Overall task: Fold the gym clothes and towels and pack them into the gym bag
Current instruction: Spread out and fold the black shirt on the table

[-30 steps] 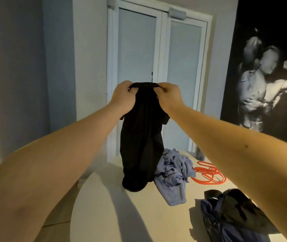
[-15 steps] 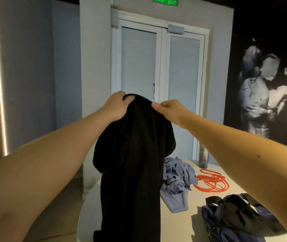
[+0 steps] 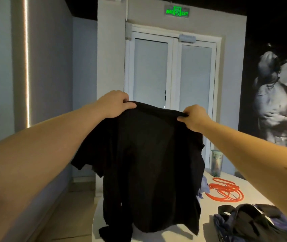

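Above the worktop (image 3: 209, 209) a black shirt (image 3: 149, 163) hangs spread out, and its bottom end hangs low over the near left part of the worktop. The left hand (image 3: 114, 103) grips one top corner and the right hand (image 3: 194, 117) grips the other, with the fingers (image 3: 124, 100) of both hands curled tight on the cloth. On the right part of the worktop lie a blue cloth (image 3: 204, 187), an orange rope (image 3: 226, 191), a tall cup (image 3: 217, 163) at the far edge and the dark gym bag (image 3: 254, 222) at the near edge.
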A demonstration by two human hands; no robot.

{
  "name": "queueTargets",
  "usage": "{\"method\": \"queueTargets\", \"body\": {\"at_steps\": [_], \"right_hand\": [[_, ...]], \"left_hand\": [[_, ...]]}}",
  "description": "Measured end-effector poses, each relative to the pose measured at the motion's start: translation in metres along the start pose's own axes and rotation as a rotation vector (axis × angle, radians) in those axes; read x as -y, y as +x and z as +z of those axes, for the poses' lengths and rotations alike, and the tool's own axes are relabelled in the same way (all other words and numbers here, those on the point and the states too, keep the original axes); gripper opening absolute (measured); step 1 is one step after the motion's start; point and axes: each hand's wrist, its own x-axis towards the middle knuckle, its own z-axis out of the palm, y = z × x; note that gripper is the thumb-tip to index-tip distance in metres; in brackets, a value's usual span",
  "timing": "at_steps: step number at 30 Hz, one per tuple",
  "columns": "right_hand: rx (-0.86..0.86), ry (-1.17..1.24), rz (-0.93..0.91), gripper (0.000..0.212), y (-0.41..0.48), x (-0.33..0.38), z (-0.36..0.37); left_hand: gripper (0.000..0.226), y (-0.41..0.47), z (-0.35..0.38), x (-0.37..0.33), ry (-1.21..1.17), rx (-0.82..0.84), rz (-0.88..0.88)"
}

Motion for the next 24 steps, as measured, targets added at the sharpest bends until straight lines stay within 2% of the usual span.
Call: {"method": "queueTargets", "body": {"at_steps": [3, 6, 7, 9, 10, 12, 13, 15, 17, 21, 22, 24], "right_hand": [[0.079, 0.314, 0.039, 0.015, -0.003, 0.012, 0.001], [0.149, 0.731, 0.065, 0.022, -0.01, 0.027, 0.0], [0.168, 0.815, 0.066, 0.026, -0.011, 0.031, -0.002], [0.232, 0.905, 0.043, 0.03, -0.013, 0.037, -0.005], [0.277, 0.923, 0.022, 0.032, -0.015, 0.04, -0.006], [0.339, 0.921, -0.014, 0.037, -0.016, 0.044, -0.007], [0.354, 0.919, -0.025, 0.039, -0.017, 0.045, -0.007], [0.382, 0.925, -0.025, 0.042, -0.018, 0.046, -0.007], [0.396, 0.912, -0.01, 0.044, -0.019, 0.046, -0.007], [0.36, 0.857, 0.035, 0.058, -0.021, 0.033, -0.001], [0.391, 0.85, 0.05, 0.062, -0.023, 0.026, 0.004], [0.591, 0.786, 0.06, 0.061, -0.032, 0.007, 0.019]], "left_hand": [[0.044, -0.004, -0.002, -0.014, -0.316, 0.17, -0.119], [0.044, -0.007, 0.005, -0.03, -0.701, 0.386, -0.163], [0.042, -0.006, 0.01, -0.032, -0.725, 0.389, -0.14], [0.039, -0.006, 0.021, -0.032, -0.576, 0.324, -0.1], [0.052, -0.007, 0.026, -0.032, -0.519, 0.31, -0.096], [0.076, -0.009, 0.034, -0.035, -0.585, 0.366, -0.107], [0.079, -0.012, 0.038, -0.038, -0.65, 0.4, -0.099], [0.07, -0.014, 0.048, -0.041, -0.74, 0.424, -0.074], [0.055, -0.016, 0.055, -0.042, -0.721, 0.369, -0.055], [0.028, -0.011, 0.061, -0.042, -0.662, 0.128, -0.081], [0.024, -0.008, 0.061, -0.041, -0.678, 0.069, -0.098], [0.024, -0.005, 0.057, -0.041, -0.735, -0.033, -0.13]]}}
